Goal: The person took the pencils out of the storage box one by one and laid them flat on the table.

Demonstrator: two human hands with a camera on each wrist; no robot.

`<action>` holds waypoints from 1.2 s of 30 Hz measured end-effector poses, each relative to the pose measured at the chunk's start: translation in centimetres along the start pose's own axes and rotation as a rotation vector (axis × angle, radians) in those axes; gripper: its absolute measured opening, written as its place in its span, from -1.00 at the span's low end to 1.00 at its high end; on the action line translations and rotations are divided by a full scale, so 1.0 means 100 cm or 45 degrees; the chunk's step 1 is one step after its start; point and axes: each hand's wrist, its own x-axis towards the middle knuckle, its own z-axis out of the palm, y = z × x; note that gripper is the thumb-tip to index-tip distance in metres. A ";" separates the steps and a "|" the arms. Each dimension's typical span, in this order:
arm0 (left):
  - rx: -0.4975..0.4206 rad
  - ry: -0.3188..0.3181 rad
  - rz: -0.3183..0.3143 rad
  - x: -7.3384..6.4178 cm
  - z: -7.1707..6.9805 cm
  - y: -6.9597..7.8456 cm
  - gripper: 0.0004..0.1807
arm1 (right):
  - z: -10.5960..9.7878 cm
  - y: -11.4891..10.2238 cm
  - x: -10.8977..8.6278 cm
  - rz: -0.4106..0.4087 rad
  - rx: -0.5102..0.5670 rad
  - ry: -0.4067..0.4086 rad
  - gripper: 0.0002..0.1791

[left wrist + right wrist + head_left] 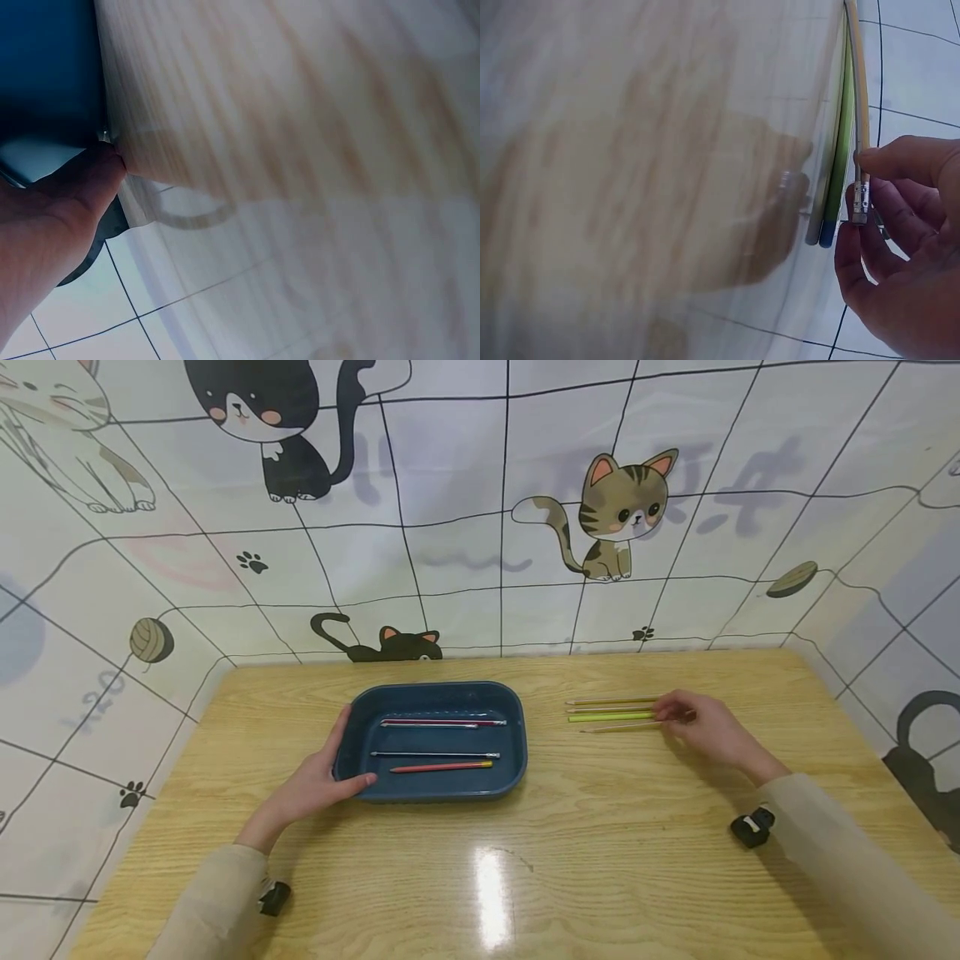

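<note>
Left hand (307,787) grips near-left corner of blue tray (435,740), thumb over rim; four pencils (441,767) lie inside. Right of tray, on surface (600,843), right hand (708,727) pinches metal-banded end of held pencil (858,127), near green pencil (609,718). Better, I'd judge: pinch lightly, lift clear, avoid dragging green one.

The right hand (701,722) hides the right ends of the loose pencils (609,718) in the head view, and whether they've got print is too tiny to tell. Left wrist cam chops off most of the tray (49,64), and the table (300,135) is pretty blurry there. Both sleeves (210,902) run off the head view.
</note>
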 end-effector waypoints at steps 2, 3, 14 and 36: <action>0.003 0.001 -0.002 0.000 0.000 0.000 0.16 | -0.001 0.002 0.000 0.002 0.007 0.010 -0.74; 0.005 0.000 -0.006 0.000 0.000 0.000 0.16 | -0.001 0.003 0.000 0.004 0.012 0.012 -0.74; 0.004 -0.003 -0.015 0.000 0.000 0.000 0.16 | -0.003 0.008 0.000 0.043 0.057 -0.022 -0.77; 0.002 -0.005 -0.005 0.001 0.000 -0.005 0.16 | -0.003 0.003 0.000 0.097 0.038 -0.024 -0.78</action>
